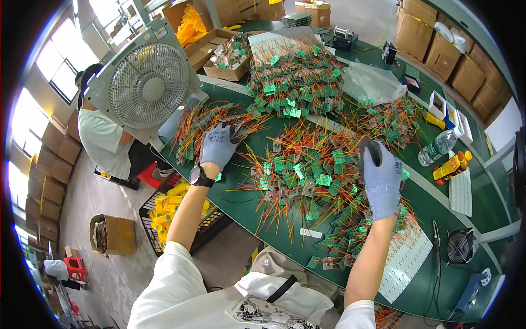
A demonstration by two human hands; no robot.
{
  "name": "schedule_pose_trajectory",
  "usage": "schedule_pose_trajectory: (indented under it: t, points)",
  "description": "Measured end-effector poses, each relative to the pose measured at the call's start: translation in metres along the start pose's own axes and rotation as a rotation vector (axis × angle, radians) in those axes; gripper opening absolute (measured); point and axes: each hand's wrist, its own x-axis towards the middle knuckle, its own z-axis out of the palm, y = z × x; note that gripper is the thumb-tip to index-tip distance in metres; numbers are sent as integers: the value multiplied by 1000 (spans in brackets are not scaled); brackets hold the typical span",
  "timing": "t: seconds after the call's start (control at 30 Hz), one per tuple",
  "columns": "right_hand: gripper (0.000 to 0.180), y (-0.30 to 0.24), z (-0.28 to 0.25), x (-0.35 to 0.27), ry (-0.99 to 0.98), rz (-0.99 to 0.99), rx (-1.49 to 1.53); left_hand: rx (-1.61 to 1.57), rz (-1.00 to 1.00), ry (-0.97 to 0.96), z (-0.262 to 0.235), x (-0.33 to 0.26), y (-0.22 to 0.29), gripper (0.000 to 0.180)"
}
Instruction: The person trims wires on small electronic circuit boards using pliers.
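My left hand point(219, 145), in a grey-blue work glove with dark fingertips, is at the left pile of small circuit boards with red and yellow wires point(200, 123). Its fingers curl over wired boards at the pile's right side. My right hand point(382, 178), gloved alike, is above the right side of a large loose heap of green circuit boards with wires point(307, 170). Its fingers bend inward toward the thumb; whatever lies between the tips is hidden. A black watch point(200, 176) sits on my left wrist.
Behind the heap stands a tall stack of wired boards point(296, 77). A fan point(150, 85) rises at the left edge. A water bottle point(440, 146), yellow-red bottles point(452, 167) and a perforated white sheet point(405, 263) lie right. A black crate of yellow parts point(175, 211) stands below.
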Motion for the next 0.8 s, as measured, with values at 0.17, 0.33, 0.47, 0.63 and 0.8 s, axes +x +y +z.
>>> schedule_pose_trajectory:
  t: [0.17,0.33,0.47,0.63,0.8]
  points:
    - [23,-6,-2,-6,28,-127,-54,-136,-40,35,5,8,-13,21]
    - [22,-9,-4,-6,49,-160,-1,-436,-110,308,-25,14,5,18]
    - [22,-8,-2,-8,45,-235,105,-647,-75,492,-62,23,42,20]
    - [23,0,9,-7,-88,-142,136,-779,166,716,-113,28,115,27]
    - [34,10,21,-2,-171,199,724,-1270,200,112,-124,8,176,32]
